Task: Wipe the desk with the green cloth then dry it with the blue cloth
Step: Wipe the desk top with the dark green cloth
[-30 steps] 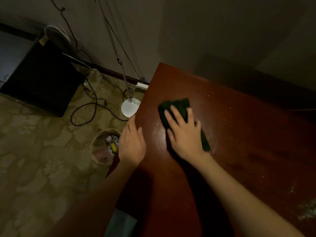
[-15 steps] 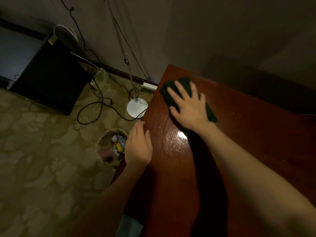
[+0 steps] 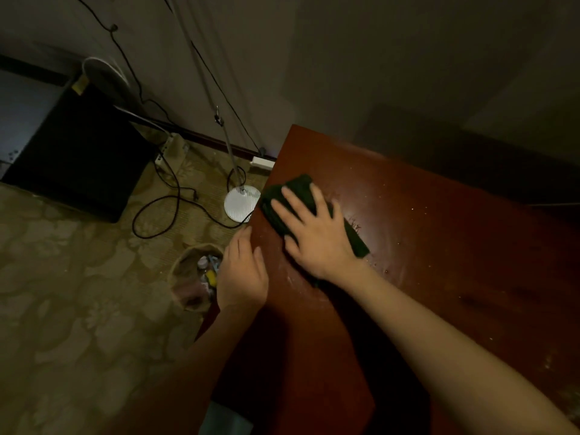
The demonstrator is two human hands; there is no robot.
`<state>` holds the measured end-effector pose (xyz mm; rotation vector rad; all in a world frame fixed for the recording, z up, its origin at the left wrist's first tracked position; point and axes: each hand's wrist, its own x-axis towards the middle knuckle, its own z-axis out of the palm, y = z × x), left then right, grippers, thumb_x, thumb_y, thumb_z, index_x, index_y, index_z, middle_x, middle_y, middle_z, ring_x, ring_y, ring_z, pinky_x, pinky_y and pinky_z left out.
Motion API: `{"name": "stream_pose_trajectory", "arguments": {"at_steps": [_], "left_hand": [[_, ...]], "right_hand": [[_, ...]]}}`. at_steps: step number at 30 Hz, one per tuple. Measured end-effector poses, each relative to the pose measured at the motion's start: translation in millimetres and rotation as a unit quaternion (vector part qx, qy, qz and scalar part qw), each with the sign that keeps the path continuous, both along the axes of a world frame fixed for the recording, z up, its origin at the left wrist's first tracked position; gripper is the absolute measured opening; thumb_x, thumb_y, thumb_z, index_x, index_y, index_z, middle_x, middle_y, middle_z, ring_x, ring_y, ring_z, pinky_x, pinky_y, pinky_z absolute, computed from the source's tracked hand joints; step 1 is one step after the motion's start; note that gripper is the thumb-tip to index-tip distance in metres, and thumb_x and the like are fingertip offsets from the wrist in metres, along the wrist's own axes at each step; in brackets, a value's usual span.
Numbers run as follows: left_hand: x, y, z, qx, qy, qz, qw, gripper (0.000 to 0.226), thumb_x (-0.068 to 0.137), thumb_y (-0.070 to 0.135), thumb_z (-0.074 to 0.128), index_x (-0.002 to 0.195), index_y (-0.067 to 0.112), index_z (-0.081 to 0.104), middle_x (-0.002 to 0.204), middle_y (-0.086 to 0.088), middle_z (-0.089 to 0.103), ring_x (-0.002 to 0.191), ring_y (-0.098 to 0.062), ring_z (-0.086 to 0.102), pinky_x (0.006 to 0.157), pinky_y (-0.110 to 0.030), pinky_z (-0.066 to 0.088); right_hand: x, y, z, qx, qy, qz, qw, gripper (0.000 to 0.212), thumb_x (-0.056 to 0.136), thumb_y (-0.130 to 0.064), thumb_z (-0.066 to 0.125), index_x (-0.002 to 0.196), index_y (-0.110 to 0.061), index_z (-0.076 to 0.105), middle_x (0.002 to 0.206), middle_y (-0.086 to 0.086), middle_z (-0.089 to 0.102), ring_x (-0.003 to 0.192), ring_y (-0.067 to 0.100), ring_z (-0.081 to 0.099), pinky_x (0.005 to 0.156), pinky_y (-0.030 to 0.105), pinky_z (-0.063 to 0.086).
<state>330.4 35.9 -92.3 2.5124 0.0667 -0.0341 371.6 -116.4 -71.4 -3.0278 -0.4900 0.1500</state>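
The right hand (image 3: 317,237) lies flat on the green cloth (image 3: 298,196), fingers straight and spread, pressing it onto the red-brown worktop (image 3: 439,246) near its left edge, short of the far corner. The left hand (image 3: 243,274) rests just beside the cloth on that same edge, fingers straight and together, holding nothing. On the floor below the edge stands a small basket (image 3: 194,277) of odds and ends.

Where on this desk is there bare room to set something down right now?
The reddish-brown wooden desk lies bare right of the dark green cloth, toward the wall, though crumb-speckled. Its left edge is crowded: the right hand presses the cloth, the left hand rests beside it.
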Motion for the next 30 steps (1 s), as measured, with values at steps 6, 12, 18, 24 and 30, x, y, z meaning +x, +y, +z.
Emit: {"name": "stream_pose_trajectory", "arguments": {"at_steps": [6, 12, 18, 24, 30], "left_hand": [[1.9, -1.4, 0.6, 0.003, 0.006, -0.001, 1.0, 0.045, 0.092, 0.021, 0.037, 0.131, -0.001, 0.044, 0.131, -0.015, 0.051, 0.122, -0.026, 0.047, 0.095, -0.031, 0.037], [2.3, -0.4, 0.2, 0.018, 0.006, -0.009, 1.0, 0.048, 0.091, 0.026, 0.036, 0.13, -0.001, 0.045, 0.131, -0.015, 0.051, 0.119, -0.027, 0.049, 0.091, -0.036, 0.042], [3.8, 0.4, 0.8, 0.017, 0.013, -0.006, 1.0, 0.047, 0.092, 0.025, 0.038, 0.129, -0.002, 0.045, 0.131, -0.018, 0.05, 0.12, -0.031, 0.048, 0.093, -0.039, 0.042], [3.3, -0.7, 3.4, 0.028, 0.02, -0.022, 0.999, 0.058, 0.089, 0.039, 0.05, 0.132, 0.001, 0.042, 0.134, -0.016, 0.047, 0.121, -0.028, 0.048, 0.092, -0.039, 0.043], [1.7, 1.8, 2.1, 0.045, 0.009, -0.032, 0.998, 0.083, 0.075, 0.061, 0.049, 0.134, 0.003, 0.041, 0.133, -0.016, 0.048, 0.119, -0.029, 0.049, 0.087, -0.042, 0.049]], "right_hand": [[89.6, -36.2, 5.9, 0.007, 0.025, -0.138, 0.99, 0.065, 0.091, -0.045, 0.039, 0.149, -0.033, 0.011, 0.158, -0.005, 0.003, 0.141, 0.037, 0.0, 0.106, 0.059, 0.019], [79.1, -20.2, 8.7, -0.022, 0.022, -0.148, 0.988, 0.07, 0.09, -0.038, 0.044, 0.15, -0.025, 0.011, 0.158, -0.001, 0.008, 0.14, 0.042, 0.003, 0.103, 0.058, 0.024], [-34.2, -11.4, 3.4, -0.007, -0.017, 0.04, 0.999, 0.076, 0.076, -0.038, 0.062, 0.144, -0.023, 0.032, 0.15, 0.003, 0.033, 0.133, 0.04, 0.024, 0.09, 0.054, 0.038], [-21.3, -71.6, -1.2, -0.017, -0.024, -0.023, 0.999, 0.069, 0.078, -0.037, 0.056, 0.142, -0.027, 0.033, 0.148, 0.004, 0.036, 0.129, 0.042, 0.028, 0.088, 0.057, 0.04], [57.5, -120.7, 6.3, -0.01, 0.026, -0.274, 0.961, 0.065, 0.091, -0.037, 0.042, 0.149, -0.029, 0.013, 0.157, -0.002, 0.009, 0.14, 0.041, 0.004, 0.104, 0.057, 0.024]]}}
